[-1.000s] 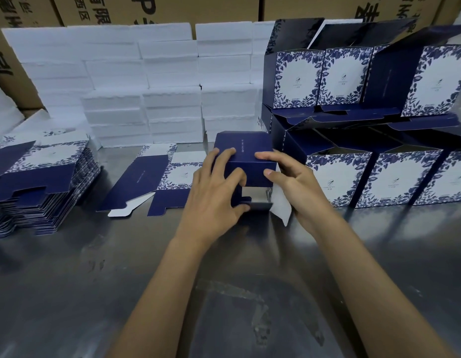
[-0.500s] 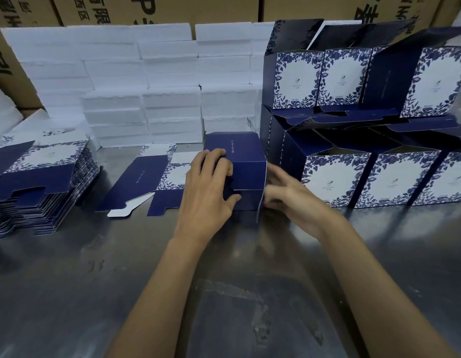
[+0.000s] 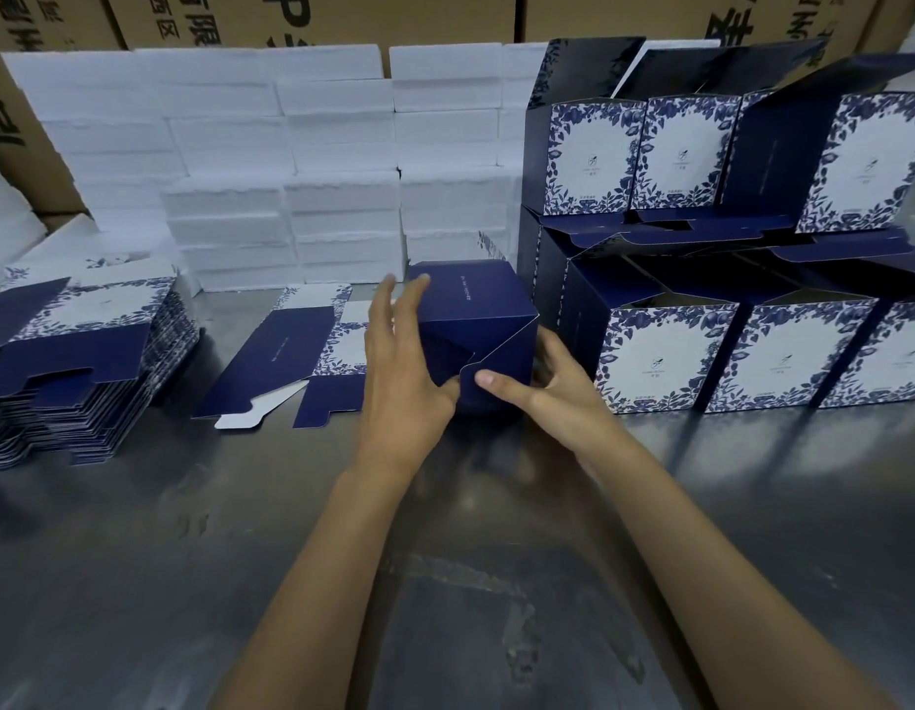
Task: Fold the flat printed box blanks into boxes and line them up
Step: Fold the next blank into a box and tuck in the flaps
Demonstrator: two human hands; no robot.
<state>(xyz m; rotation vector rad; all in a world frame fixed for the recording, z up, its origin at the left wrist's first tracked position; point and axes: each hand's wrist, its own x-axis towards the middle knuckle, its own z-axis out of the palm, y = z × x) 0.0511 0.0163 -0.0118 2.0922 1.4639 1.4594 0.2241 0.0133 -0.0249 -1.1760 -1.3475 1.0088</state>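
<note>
Both hands are on the half-folded navy box (image 3: 476,320) at the middle of the steel table (image 3: 138,581): the left hand (image 3: 401,366) lies along its left side with fingers straight, and the right hand (image 3: 545,381) pinches the bottom flap, thumb on top and fingers tucked out of sight underneath. A single flat blank (image 3: 286,351) lies just left, partly hidden by the left hand, with the stack of blanks (image 3: 81,371) cut off at the frame's left edge. The finished boxes (image 3: 752,351) stand stacked to the right, running off the right edge.
</note>
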